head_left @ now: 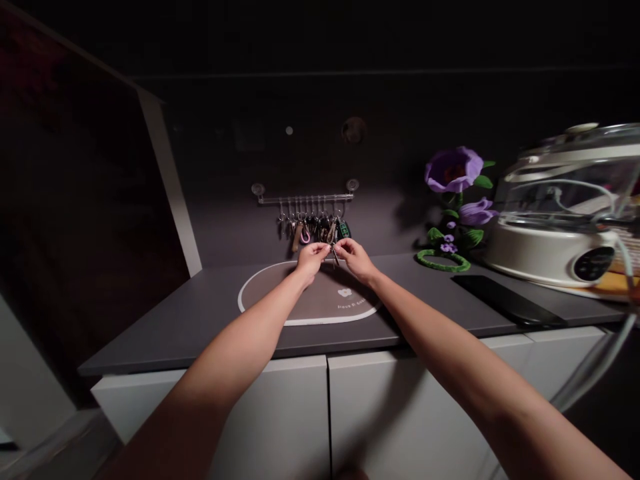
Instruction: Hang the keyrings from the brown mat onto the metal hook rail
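Note:
My left hand and my right hand meet above the mat, fingertips pinched close together. Between them is a small, dark, narrow key, its lower end pointing down; its finer details are too small to make out. Just behind my hands, a clear hook rail is fixed to the wall by two suction cups. Several bunches of keys hang from its hooks, among them a brown strap, a pink loop and a green tag. My fingers partly cover the lowest keys.
Under my hands, an oval brown mat with a white rim lies on the dark counter. To the right stand purple artificial flowers, a black flat slab and a white appliance with a clear cover. White cabinets are below.

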The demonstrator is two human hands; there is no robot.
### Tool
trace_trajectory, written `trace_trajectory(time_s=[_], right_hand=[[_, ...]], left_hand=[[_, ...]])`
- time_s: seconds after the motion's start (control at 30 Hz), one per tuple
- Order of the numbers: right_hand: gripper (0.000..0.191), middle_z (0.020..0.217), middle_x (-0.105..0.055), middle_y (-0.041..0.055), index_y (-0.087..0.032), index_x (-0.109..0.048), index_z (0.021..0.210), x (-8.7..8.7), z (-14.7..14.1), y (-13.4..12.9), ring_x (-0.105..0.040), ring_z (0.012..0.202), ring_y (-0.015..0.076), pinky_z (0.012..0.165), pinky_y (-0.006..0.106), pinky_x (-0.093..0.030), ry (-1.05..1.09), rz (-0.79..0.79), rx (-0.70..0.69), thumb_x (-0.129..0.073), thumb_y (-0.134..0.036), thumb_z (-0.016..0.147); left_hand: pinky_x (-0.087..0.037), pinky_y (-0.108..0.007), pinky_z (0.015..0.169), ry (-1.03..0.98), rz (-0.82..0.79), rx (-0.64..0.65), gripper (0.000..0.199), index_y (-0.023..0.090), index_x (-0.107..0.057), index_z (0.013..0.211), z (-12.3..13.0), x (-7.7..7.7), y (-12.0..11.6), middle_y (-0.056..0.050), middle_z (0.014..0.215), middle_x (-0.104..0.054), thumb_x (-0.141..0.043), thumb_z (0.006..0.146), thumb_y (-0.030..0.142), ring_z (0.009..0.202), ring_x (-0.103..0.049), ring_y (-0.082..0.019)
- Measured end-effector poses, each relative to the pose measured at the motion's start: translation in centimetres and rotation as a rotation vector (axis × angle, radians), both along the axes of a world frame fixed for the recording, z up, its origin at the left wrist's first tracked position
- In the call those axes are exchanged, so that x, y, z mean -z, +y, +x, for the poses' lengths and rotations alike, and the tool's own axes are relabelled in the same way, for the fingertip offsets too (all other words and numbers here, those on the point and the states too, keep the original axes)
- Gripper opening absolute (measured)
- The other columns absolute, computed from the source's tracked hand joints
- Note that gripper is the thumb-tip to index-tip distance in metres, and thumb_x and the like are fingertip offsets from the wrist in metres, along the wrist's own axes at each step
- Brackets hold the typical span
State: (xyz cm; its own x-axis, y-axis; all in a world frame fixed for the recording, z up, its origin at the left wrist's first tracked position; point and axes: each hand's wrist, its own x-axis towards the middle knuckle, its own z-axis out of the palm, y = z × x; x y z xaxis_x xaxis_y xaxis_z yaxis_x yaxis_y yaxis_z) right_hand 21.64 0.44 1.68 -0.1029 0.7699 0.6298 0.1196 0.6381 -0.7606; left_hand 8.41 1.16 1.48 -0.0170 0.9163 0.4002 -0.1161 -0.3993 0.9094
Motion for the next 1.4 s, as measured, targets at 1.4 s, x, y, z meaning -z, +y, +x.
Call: trace_trajectory(time_s=[1.4], right_hand=[[0.022, 0.043, -0.041, -0.0059, -0.016, -0.04, 0.06, -8.4, 2.1, 7.3, -0.037, 0.038, 0.0034, 0.039, 0.014, -0.036, 0.579, -0.464, 0.114, -0.046, -0.009, 0.08]], left_hand=[[-0.038, -0.018, 0.05, -0.017, -0.068, -0.04, 0.011, 0.011, -0.064, 0.082, -0.3, -0.6, -0.1, -0.004, 0.069, -0.063, -0.058, 0.074, 0.017, 0.053, -0.051, -0.006]])
